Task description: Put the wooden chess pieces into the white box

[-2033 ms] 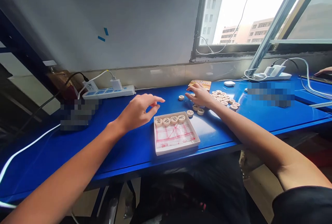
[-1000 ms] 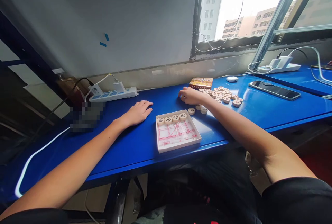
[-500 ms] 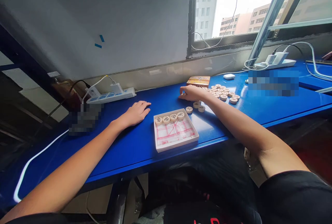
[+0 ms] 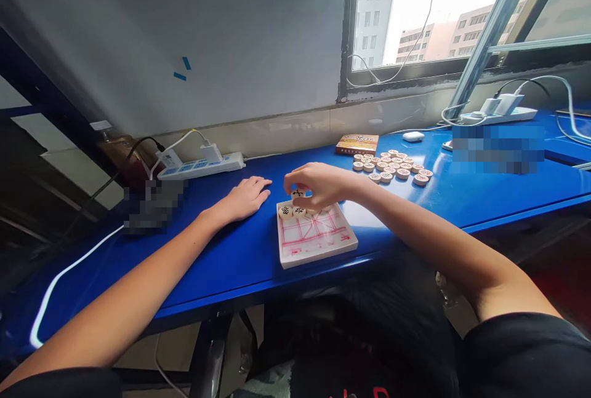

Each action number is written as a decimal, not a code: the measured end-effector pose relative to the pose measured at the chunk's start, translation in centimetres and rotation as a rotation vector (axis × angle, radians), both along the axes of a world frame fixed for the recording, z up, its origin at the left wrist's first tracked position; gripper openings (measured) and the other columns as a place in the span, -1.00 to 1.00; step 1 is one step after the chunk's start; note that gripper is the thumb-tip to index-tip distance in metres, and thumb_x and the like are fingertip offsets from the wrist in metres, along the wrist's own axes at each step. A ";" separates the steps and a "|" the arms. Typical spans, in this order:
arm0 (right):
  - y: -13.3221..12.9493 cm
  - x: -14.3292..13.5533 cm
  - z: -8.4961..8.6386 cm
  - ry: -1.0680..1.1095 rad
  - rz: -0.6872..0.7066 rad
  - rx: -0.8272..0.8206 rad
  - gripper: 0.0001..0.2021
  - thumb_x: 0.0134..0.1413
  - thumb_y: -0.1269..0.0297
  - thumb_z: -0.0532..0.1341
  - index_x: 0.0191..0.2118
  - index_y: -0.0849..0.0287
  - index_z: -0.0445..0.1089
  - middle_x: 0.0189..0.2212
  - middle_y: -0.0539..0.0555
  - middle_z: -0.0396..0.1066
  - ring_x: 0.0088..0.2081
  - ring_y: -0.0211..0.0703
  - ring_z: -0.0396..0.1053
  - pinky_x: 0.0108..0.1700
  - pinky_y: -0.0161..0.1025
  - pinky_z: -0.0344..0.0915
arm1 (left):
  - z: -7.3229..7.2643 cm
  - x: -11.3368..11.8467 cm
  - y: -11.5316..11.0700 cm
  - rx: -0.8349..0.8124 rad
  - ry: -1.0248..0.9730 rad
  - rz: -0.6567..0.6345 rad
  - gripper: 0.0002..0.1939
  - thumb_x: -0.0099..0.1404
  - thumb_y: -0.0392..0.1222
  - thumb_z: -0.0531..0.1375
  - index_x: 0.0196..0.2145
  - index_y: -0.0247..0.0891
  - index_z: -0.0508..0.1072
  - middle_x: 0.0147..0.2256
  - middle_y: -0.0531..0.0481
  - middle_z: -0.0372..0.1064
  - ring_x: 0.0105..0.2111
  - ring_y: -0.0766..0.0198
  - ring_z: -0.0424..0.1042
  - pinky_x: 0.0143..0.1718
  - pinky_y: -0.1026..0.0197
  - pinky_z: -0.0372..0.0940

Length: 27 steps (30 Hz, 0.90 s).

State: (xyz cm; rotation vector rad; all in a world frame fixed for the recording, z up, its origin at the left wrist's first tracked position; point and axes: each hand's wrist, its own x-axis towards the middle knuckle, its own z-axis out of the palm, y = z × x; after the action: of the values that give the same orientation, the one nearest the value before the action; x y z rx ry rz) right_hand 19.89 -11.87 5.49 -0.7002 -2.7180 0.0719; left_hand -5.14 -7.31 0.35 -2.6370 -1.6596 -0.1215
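One round game piece (image 4: 298,194) is pinched in the right hand (image 4: 317,184) at the far edge of the shallow box (image 4: 318,256), close by two lettered discs (image 4: 285,211) inside; contact cannot be told. The left hand (image 4: 244,199), fingers loosely spread, is rested on the blue table (image 4: 221,256), left of the box.

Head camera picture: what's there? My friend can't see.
A right hand holds a round piece at the far side of a shallow white box with more pieces inside; the left hand rests on a blue table. Loose pieces lie near a brown box.
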 end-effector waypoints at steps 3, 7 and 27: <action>-1.2 -0.8 -0.1 0.000 0.078 -0.020 -0.85 -0.06 0.34 0.17 -0.29 0.17 0.38 -0.43 0.02 0.40 -0.42 -0.24 0.25 -0.37 -0.30 0.10 | 0.0 0.1 -0.1 -0.003 -0.008 -0.001 -0.46 0.37 0.03 -0.15 0.21 -0.20 0.20 0.19 -0.15 0.12 0.17 -0.01 0.13 0.17 -0.06 0.06; -2.0 -1.6 -0.8 -0.035 0.166 -0.030 -0.80 -0.06 0.32 0.18 -0.23 0.16 0.39 -0.37 0.04 0.40 -0.35 -0.18 0.28 -0.34 -0.27 0.14 | 0.3 0.3 -0.5 -0.018 -0.024 0.005 -0.46 0.37 0.04 -0.15 0.21 -0.20 0.20 0.19 -0.15 0.12 0.17 -0.01 0.12 0.17 -0.05 0.06; -0.1 -1.0 -1.5 -0.169 0.065 -0.106 -0.41 0.03 0.09 0.25 0.17 0.18 0.24 0.05 0.20 0.36 0.08 0.09 0.27 0.03 -0.05 0.25 | -0.3 -0.1 0.3 0.023 0.005 -0.013 -0.46 0.38 0.05 -0.17 0.21 -0.18 0.19 0.18 -0.12 0.14 0.17 0.03 0.13 0.17 -0.02 0.06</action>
State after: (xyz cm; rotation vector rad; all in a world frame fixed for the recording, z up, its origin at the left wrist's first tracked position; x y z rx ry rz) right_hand 18.86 -11.97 4.00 -0.6757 -2.9166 0.1808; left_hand -5.27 -7.05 0.03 -2.6296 -1.6301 -0.1330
